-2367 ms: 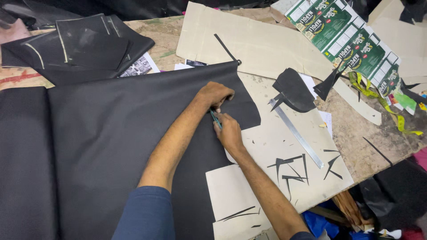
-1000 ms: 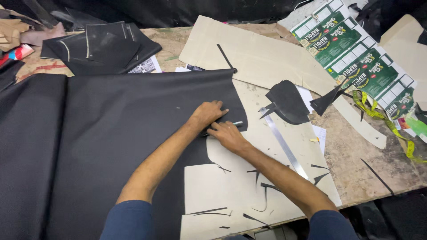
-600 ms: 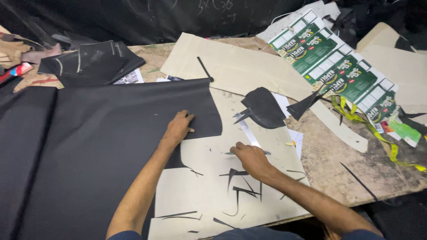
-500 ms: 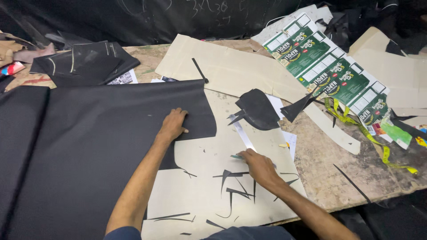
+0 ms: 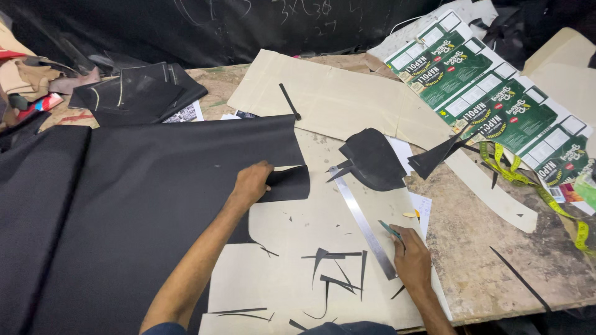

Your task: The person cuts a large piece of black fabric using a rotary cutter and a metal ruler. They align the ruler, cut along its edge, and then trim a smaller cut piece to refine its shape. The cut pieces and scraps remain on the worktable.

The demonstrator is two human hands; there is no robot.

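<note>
My left hand (image 5: 251,184) fingers press flat on black fabric (image 5: 136,205); right hand (image 5: 411,259) fingers pinch a green cutter (image 5: 391,231) beside the steel ruler (image 5: 362,221).

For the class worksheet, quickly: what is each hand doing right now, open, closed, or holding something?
Left hand: fingers curled on the edge of the black fabric, pressing it down.
Right hand: closed on a small green-handled tool, beside the metal ruler.
</note>
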